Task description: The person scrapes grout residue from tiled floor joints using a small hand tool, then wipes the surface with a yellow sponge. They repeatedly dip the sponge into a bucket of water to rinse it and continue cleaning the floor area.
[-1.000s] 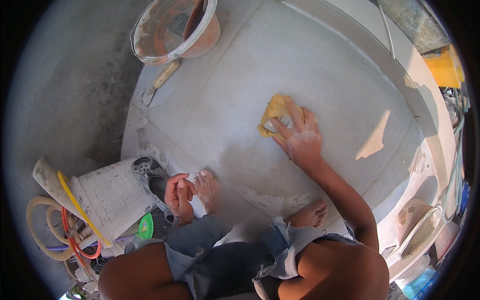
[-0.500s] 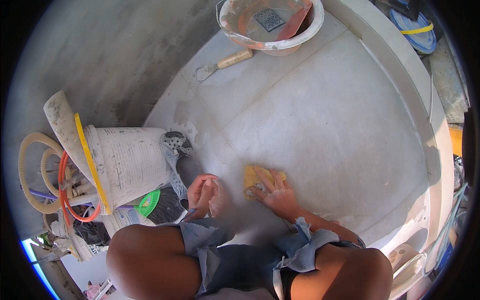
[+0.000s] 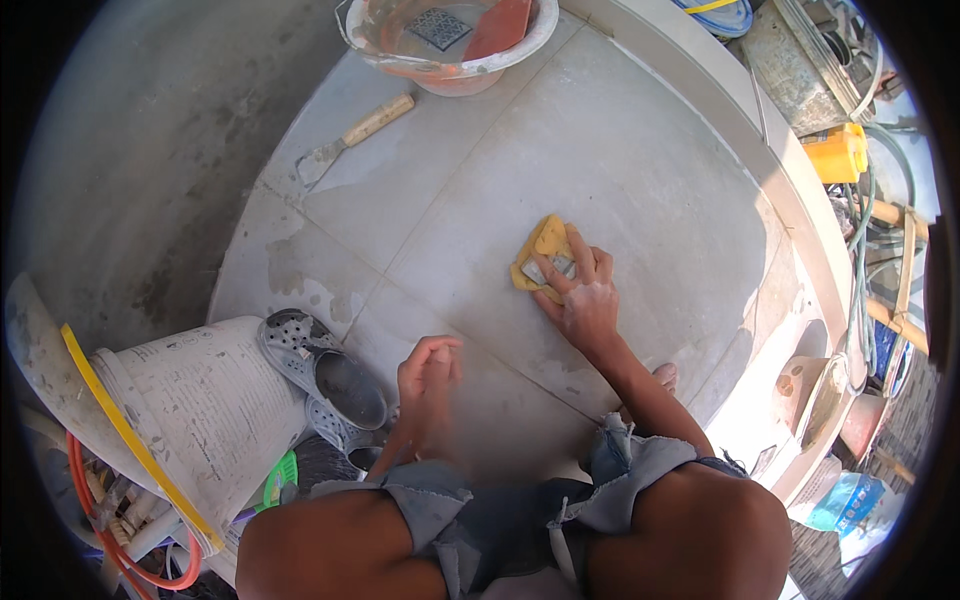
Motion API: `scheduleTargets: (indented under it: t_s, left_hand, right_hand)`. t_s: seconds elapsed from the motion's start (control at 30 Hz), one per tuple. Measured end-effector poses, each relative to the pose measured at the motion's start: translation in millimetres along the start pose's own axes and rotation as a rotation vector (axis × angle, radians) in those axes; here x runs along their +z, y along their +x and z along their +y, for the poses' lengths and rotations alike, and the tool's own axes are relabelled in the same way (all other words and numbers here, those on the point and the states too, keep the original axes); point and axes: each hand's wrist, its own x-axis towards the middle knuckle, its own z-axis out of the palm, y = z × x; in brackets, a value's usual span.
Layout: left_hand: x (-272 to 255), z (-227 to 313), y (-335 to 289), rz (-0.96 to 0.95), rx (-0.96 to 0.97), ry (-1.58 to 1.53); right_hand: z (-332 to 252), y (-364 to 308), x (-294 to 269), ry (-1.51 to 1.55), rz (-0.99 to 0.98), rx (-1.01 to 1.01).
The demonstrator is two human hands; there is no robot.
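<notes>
My right hand [image 3: 580, 295] presses a yellow sponge [image 3: 542, 252] flat on the grey floor tiles [image 3: 620, 160], its fingers spread over the sponge. My left hand [image 3: 428, 370] hangs loosely curled above the tiles in front of my knees and holds nothing. I am squatting, with both knees at the lower edge. A wet patch shows on the tile near my right forearm.
A white plastic basin [image 3: 450, 45] with a red trowel stands at the far edge. A wood-handled scraper [image 3: 352, 138] lies on the tiles. Grey clogs [image 3: 325, 375] and a white bucket [image 3: 195, 420] sit at left. A yellow container [image 3: 838, 152] and hoses are at right.
My right hand slid the sponge away from my knees, farther out and to the right on the tile. The view shifted, and my left hand stayed curled near my knees.
</notes>
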Motion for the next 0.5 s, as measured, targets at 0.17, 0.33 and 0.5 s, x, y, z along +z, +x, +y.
scheduleTargets:
  t_s: [0.17, 0.33, 0.5]
  left_hand:
    - [26.0, -7.8, 55.3, -0.025, 0.076, -0.072]
    - [61.4, -21.1, 75.6, -0.084, 0.076, -0.128]
    - [57.9, -48.7, 35.9, -0.132, 0.024, -0.063]
  right_hand:
    - [43.7, -71.0, -38.9, -0.098, -0.029, 0.154]
    - [184.5, -166.1, -95.2, -0.235, 0.158, 0.898]
    - [47.1, -168.2, -69.1, -0.143, 0.117, 0.712]
